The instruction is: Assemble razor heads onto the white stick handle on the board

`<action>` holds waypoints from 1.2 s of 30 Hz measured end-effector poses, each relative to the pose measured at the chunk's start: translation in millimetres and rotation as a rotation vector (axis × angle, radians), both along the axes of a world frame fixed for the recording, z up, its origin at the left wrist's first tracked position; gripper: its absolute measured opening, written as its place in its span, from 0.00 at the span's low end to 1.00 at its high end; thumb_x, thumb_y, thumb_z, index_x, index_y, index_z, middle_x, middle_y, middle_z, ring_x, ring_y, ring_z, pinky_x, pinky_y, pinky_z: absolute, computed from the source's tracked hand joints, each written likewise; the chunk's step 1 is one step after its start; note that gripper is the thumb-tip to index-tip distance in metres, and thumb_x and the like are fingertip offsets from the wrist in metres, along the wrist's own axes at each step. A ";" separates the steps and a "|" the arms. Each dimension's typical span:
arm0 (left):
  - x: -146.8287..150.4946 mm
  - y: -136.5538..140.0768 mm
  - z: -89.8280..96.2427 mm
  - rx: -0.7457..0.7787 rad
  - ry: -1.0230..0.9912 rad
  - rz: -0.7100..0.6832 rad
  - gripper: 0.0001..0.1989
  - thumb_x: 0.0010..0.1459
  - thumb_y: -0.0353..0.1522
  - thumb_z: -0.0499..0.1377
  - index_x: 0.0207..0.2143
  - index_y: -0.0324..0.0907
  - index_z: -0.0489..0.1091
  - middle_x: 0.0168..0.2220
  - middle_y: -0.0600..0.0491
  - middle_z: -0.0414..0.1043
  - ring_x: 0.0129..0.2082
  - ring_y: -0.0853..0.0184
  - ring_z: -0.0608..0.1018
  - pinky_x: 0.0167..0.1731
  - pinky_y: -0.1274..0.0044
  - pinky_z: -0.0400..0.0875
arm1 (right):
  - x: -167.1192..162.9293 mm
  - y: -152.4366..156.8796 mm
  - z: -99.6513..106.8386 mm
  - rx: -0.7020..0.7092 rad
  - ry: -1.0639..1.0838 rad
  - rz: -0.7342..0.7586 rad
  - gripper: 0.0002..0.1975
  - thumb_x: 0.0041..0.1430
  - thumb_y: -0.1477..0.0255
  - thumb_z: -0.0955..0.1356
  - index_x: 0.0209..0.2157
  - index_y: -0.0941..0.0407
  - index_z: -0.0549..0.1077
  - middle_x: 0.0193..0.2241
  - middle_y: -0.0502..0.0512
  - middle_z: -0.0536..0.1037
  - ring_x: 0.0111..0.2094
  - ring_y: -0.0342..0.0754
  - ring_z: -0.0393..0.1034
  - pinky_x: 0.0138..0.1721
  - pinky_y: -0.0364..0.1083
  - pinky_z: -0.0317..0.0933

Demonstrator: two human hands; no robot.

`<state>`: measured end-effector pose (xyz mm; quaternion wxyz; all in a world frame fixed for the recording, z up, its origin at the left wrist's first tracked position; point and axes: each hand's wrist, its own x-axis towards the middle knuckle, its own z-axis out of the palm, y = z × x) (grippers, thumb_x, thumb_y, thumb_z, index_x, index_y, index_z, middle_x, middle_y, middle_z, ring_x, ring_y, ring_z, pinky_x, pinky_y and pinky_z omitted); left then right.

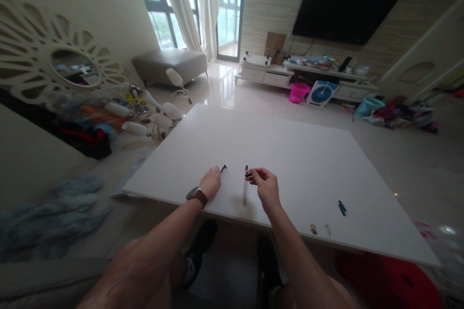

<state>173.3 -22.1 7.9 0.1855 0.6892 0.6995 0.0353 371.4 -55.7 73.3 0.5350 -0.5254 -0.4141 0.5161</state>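
My left hand [210,181], with a watch on its wrist, rests low over the white board, fingers closed. A small, thin black piece [224,167] sticks out from its fingertips; its kind is too small to tell. My right hand [266,187] pinches a short black piece [248,175], perhaps a cap, between thumb and fingers. Between the hands is a slim pale stick-like thing [244,193] with a dark tip, close beside the right fingertips. I cannot tell whether that hand touches it.
The large white tabletop [282,140] spans the front. Two dark green sticks [342,208], a small yellowish-black piece [313,229] and a clear piece [328,230] lie at right. Lamp arms with white shades [159,118] crowd the left edge. A red round thing [391,280] is below right.
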 end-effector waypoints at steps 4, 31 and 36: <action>27.0 -4.2 16.4 0.054 -0.103 -0.042 0.14 0.58 0.19 0.48 0.46 0.34 0.63 0.48 0.36 0.66 0.41 0.61 0.75 0.44 0.71 0.68 | 14.7 -11.8 1.1 0.013 0.048 -0.057 0.19 0.49 0.56 0.74 0.30 0.58 0.76 0.33 0.59 0.82 0.28 0.47 0.77 0.31 0.45 0.69; 77.0 -41.5 76.8 0.108 -0.951 -0.059 0.16 0.64 0.39 0.51 0.25 0.42 0.64 0.24 0.57 0.66 0.27 0.68 0.69 0.30 0.77 0.60 | 16.9 3.3 -7.8 -0.038 0.231 -0.188 0.20 0.49 0.60 0.74 0.38 0.54 0.65 0.26 0.48 0.78 0.24 0.45 0.75 0.26 0.42 0.65; 69.8 -48.0 81.3 0.119 -0.965 -0.060 0.18 0.64 0.42 0.51 0.27 0.42 0.68 0.23 0.57 0.65 0.26 0.68 0.68 0.29 0.77 0.60 | 9.7 -2.2 -9.6 -0.044 0.205 -0.182 0.22 0.48 0.60 0.74 0.39 0.54 0.65 0.27 0.49 0.80 0.22 0.43 0.72 0.25 0.42 0.63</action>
